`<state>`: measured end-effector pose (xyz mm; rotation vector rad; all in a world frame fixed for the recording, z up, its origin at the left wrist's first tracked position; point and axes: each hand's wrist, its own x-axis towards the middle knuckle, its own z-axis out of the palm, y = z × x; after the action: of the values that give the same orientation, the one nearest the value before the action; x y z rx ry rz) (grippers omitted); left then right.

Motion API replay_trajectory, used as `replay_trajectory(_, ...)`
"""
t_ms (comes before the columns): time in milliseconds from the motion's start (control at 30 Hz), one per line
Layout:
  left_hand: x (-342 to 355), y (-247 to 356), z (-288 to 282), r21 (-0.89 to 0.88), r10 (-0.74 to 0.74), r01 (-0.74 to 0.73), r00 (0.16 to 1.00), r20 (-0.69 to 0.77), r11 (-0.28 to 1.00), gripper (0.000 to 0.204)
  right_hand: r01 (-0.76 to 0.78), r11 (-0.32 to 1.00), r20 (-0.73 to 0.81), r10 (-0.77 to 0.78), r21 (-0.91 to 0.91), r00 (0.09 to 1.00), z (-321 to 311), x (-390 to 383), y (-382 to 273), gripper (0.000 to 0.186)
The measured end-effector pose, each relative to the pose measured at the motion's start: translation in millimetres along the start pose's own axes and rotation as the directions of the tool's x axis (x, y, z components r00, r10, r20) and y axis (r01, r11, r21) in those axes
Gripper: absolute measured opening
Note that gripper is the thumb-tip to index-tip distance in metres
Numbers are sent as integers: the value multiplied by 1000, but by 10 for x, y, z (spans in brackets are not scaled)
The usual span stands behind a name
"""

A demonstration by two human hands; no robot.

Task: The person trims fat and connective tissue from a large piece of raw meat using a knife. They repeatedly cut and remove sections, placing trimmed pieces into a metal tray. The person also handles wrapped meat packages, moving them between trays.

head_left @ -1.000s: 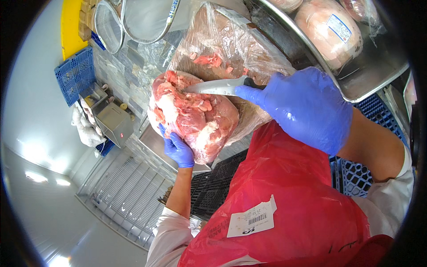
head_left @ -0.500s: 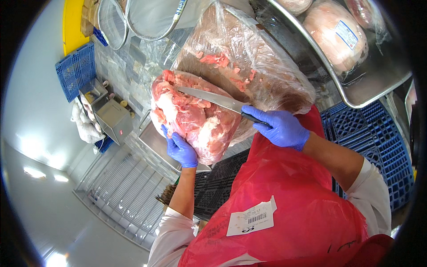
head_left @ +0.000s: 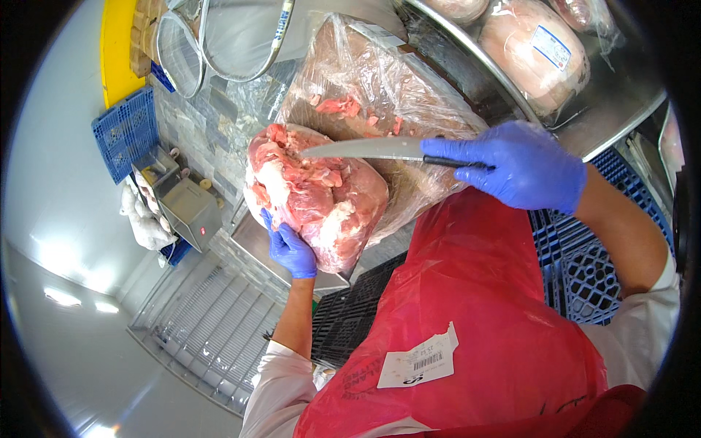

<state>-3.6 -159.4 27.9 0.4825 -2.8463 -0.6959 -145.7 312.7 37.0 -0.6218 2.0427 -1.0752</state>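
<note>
A big piece of raw meat [head_left: 314, 197], red with pale fat, lies at the near left of a surface covered in clear plastic wrap [head_left: 431, 98]. My left hand [head_left: 292, 250], in a blue glove, rests against its near left side with the fingers spread. In my blue-gloved right hand [head_left: 522, 166] is a knife [head_left: 372, 149] with a black handle, gripped with the fingers wrapped round. The long blade points left, its tip over the upper part of the meat. Whether the tip touches the meat I cannot tell. Small red meat scraps [head_left: 342, 106] lie on the plastic behind.
A metal tub [head_left: 621, 109] at the far right holds plastic-wrapped meat [head_left: 537, 55]. Blue pallets [head_left: 591, 274] stand below it, black crates [head_left: 343, 321] near my left arm. A metal box [head_left: 190, 204] is on the left; a looped clear hose [head_left: 252, 77] hangs at the back.
My right hand has moved right and upward in the view with the knife. The blade has drawn back over the meat and lies more level. My left hand stays on the meat.
</note>
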Motion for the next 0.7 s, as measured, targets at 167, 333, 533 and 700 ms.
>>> replay_trajectory(167, 38, 166, -73, 21, -19, 17, 998, 56, 1000, 37, 15, 996, 8, -15, 88, 1000, -290, 22, -7, 47)
replay_trajectory(333, -38, -68, -98, 56, -99, 93, 987, 123, 994, 40, -9, 973, 57, -5, 231, 998, 664, 257, -31, 53)
replay_trajectory(533, -80, 185, -29, -6, -64, 64, 997, 40, 998, 49, 290, 709, -371, -43, 643, 928, 1719, 523, -214, 55)
replay_trajectory(700, -98, -19, -78, -46, -50, 53, 997, 61, 998, 48, -341, 78, 330, 126, 937, 935, 1343, 223, -197, 53)
